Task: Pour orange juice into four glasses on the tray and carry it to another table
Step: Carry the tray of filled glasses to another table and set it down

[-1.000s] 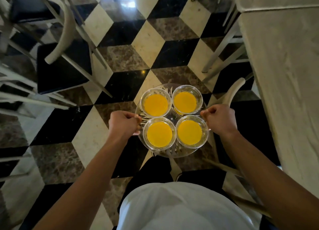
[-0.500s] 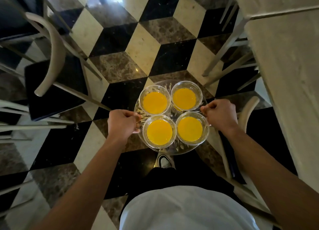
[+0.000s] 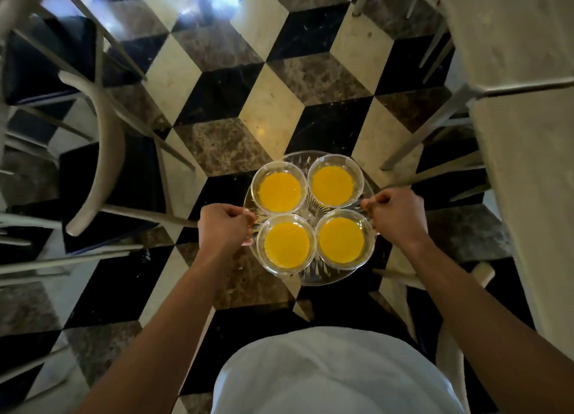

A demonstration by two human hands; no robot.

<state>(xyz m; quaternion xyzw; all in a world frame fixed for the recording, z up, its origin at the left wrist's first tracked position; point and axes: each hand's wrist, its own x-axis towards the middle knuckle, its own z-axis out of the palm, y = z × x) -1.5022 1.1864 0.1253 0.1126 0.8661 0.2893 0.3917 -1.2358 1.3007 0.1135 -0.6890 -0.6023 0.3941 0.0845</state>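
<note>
Round clear glass tray (image 3: 310,277) carried in mid-air over the checkered floor (image 3: 273,115), in front of the person's torso. 4 glasses (image 3: 287,244) stand on it in a 2-by-2 cluster, rims touching or nearly so, each filled with orange juice (image 3: 341,240) well up toward the rim.

Left hand (image 3: 225,229) has its fingers curled round the tray's left edge; right hand (image 3: 396,216) grips the right edge the same way. Hands sit opposite each other, the tray between them, the near 2 glasses just beside the knuckles.

Handling, as a judgement: glass on glass, so fragile and likely slippery; load looks fairly heavy with 4 full glasses; rigid tray, no flex. Liquid will slosh, so the tray needs to stay level. Opposite-edge hold looks the sensible place, keeps weight balanced.

A pale tabletop (image 3: 528,165) runs along the right side, near the right hand. Chairs (image 3: 102,153) stand on the left, well apart from the tray.
</note>
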